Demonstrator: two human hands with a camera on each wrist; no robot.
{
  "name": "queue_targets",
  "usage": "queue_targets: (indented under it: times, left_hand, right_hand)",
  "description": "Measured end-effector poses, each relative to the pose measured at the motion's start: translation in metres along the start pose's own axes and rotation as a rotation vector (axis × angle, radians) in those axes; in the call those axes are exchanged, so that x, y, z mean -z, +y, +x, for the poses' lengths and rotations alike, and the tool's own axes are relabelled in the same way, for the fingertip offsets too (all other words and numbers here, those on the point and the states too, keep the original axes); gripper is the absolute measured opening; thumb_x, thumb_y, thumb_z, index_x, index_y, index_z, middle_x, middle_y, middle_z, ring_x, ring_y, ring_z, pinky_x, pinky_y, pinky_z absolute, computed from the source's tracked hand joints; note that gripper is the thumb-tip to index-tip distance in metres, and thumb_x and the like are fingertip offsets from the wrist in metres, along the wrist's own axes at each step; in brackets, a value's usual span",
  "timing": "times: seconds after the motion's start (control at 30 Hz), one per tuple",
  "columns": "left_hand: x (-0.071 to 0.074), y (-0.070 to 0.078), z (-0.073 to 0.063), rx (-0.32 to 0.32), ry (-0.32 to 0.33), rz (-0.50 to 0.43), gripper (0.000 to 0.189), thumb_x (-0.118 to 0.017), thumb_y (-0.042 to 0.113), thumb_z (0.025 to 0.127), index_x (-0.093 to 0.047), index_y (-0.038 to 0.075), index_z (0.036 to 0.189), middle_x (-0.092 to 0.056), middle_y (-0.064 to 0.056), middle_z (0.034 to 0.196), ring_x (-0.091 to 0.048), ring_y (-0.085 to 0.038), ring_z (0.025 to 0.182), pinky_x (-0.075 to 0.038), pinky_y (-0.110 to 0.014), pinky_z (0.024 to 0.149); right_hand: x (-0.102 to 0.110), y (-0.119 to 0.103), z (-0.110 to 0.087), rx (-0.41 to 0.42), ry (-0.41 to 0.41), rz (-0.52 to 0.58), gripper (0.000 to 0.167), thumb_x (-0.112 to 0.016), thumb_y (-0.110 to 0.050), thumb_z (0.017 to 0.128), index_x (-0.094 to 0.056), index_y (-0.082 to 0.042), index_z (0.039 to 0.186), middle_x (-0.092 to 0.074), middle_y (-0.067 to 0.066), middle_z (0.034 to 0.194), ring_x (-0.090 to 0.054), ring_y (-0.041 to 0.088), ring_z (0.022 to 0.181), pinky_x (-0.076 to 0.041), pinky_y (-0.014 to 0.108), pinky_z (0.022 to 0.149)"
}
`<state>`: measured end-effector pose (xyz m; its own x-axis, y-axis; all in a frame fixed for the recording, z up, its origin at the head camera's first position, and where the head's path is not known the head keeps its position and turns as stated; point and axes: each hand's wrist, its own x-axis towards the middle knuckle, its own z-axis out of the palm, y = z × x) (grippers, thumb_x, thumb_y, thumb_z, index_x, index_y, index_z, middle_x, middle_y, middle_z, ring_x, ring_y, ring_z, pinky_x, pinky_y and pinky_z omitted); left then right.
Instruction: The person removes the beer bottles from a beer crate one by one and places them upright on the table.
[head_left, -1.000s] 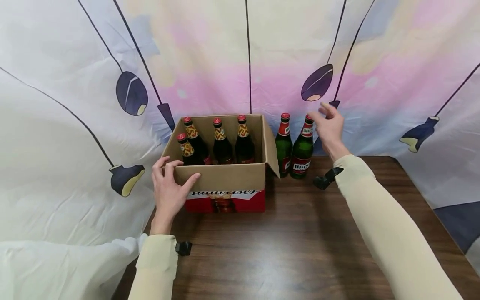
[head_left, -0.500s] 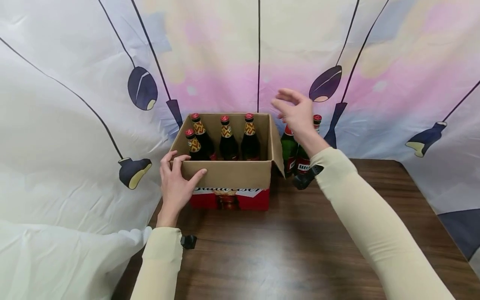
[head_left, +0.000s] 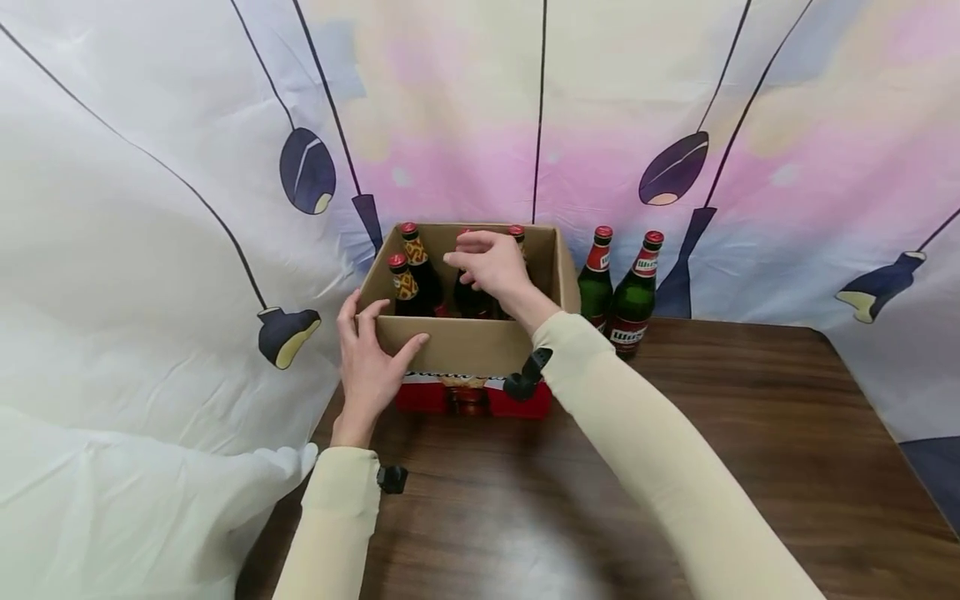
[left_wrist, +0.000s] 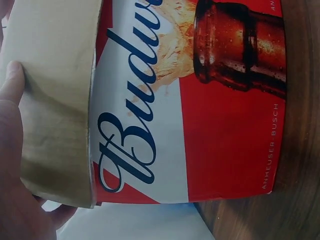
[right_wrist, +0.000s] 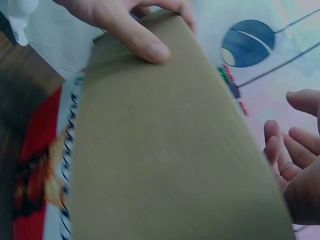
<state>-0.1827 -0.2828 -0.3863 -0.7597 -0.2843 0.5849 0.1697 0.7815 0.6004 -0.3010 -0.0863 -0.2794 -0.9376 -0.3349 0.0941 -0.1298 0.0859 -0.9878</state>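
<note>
A red Budweiser cardboard box stands on the table with its top flaps raised. My left hand grips its front left corner, thumb on the front flap and fingers over the left edge. Several dark beer bottles with red caps and patterned yellow neck labels stand upright inside. Above them hovers my right hand, fingers loosely bent with nothing in them, hiding part of the middle and right bottles. In the right wrist view, the box flap lies between my right hand and the left one.
Two green beer bottles with red labels stand upright close to the right side of the box on the brown wooden table. A patterned cloth backdrop hangs behind. White fabric lies along the left edge.
My right hand has moved left from above the green bottles to over the box. The left hand keeps its grip on the box corner. The head view has shifted slightly.
</note>
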Motion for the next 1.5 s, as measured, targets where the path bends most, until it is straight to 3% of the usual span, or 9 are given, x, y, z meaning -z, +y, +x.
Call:
queue_targets:
  times: [0.13, 0.37, 0.57, 0.73, 0.83, 1.0, 1.17, 1.33, 1.5]
  left_hand:
    - [0.002, -0.003, -0.003, 0.030, -0.011, -0.027, 0.075, -0.086, 0.036, 0.089, -0.048, 0.018, 0.151, -0.015, -0.019, 0.172, -0.030, -0.044, 0.155, -0.038, -0.067, 0.116]
    - [0.005, -0.002, -0.002, 0.068, -0.035, -0.058, 0.071, -0.082, 0.038, 0.093, -0.047, 0.024, 0.154, -0.024, -0.018, 0.167, -0.038, -0.042, 0.147, -0.040, -0.064, 0.114]
    - [0.004, -0.001, -0.005, 0.091, -0.038, -0.080, 0.072, -0.083, 0.038, 0.092, -0.047, 0.025, 0.153, -0.024, -0.017, 0.167, -0.036, -0.040, 0.148, -0.041, -0.065, 0.114]
    - [0.003, 0.001, -0.003, 0.095, -0.041, -0.101, 0.070, -0.082, 0.038, 0.093, -0.046, 0.026, 0.152, -0.021, -0.016, 0.167, -0.034, -0.040, 0.149, -0.040, -0.066, 0.115]
    - [0.005, 0.001, -0.003, 0.099, -0.051, -0.101, 0.069, -0.081, 0.038, 0.094, -0.045, 0.026, 0.152, -0.021, -0.016, 0.166, -0.033, -0.041, 0.150, -0.040, -0.067, 0.115]
    - [0.006, 0.000, -0.005, 0.102, -0.060, -0.100, 0.068, -0.081, 0.037, 0.094, -0.046, 0.025, 0.151, -0.020, -0.015, 0.167, -0.032, -0.041, 0.150, -0.039, -0.066, 0.116]
    - [0.005, 0.002, -0.006, 0.095, -0.075, -0.108, 0.068, -0.081, 0.037, 0.094, -0.045, 0.025, 0.151, -0.020, -0.015, 0.167, -0.032, -0.041, 0.150, -0.039, -0.066, 0.116]
    - [0.006, 0.001, -0.005, 0.108, -0.076, -0.111, 0.068, -0.080, 0.037, 0.095, -0.044, 0.025, 0.151, -0.018, -0.015, 0.168, -0.031, -0.042, 0.150, -0.039, -0.068, 0.116]
    - [0.004, -0.002, -0.007, 0.117, -0.073, -0.106, 0.067, -0.080, 0.036, 0.095, -0.044, 0.025, 0.151, -0.018, -0.015, 0.168, -0.030, -0.042, 0.152, -0.037, -0.068, 0.117]
  right_hand:
    - [-0.025, 0.005, 0.003, -0.027, -0.063, 0.007, 0.048, -0.078, -0.020, 0.097, -0.065, -0.009, 0.142, -0.072, 0.013, 0.135, -0.075, 0.026, 0.087, -0.061, 0.045, 0.090]
    - [-0.052, 0.004, 0.016, -0.057, -0.122, 0.023, 0.055, -0.078, -0.017, 0.097, -0.059, -0.003, 0.147, -0.069, 0.016, 0.139, -0.076, 0.033, 0.097, -0.060, 0.047, 0.096]
    - [-0.065, 0.005, 0.028, -0.137, -0.160, -0.035, 0.057, -0.078, -0.016, 0.097, -0.058, -0.004, 0.149, -0.066, 0.014, 0.144, -0.078, 0.027, 0.098, -0.063, 0.033, 0.084]
    - [-0.069, 0.005, 0.036, -0.178, -0.221, -0.006, 0.061, -0.076, -0.011, 0.097, -0.053, -0.006, 0.154, -0.060, 0.015, 0.150, -0.075, 0.022, 0.088, -0.061, 0.026, 0.073]
    - [-0.074, 0.004, 0.039, -0.209, -0.292, -0.001, 0.066, -0.074, -0.008, 0.098, -0.047, -0.006, 0.158, -0.062, 0.018, 0.146, -0.074, 0.024, 0.086, -0.063, 0.031, 0.079]
    - [-0.081, 0.008, 0.041, -0.233, -0.369, -0.073, 0.071, -0.072, -0.008, 0.099, -0.039, -0.006, 0.162, -0.069, 0.020, 0.135, -0.076, 0.035, 0.104, -0.062, 0.037, 0.088]
    - [-0.079, 0.010, 0.040, -0.184, -0.332, -0.151, 0.054, -0.076, -0.011, 0.097, -0.057, -0.003, 0.147, -0.075, 0.016, 0.113, -0.076, 0.037, 0.104, -0.061, 0.043, 0.093]
    - [-0.080, 0.010, 0.038, -0.110, -0.304, -0.326, 0.040, -0.079, -0.023, 0.096, -0.070, -0.007, 0.132, -0.071, 0.006, 0.086, -0.073, 0.026, 0.081, -0.060, 0.038, 0.079]
    - [-0.078, 0.014, 0.032, -0.094, -0.301, -0.407, 0.031, -0.079, -0.031, 0.096, -0.075, -0.012, 0.121, -0.073, 0.005, 0.083, -0.067, 0.016, 0.069, -0.050, 0.037, 0.061]
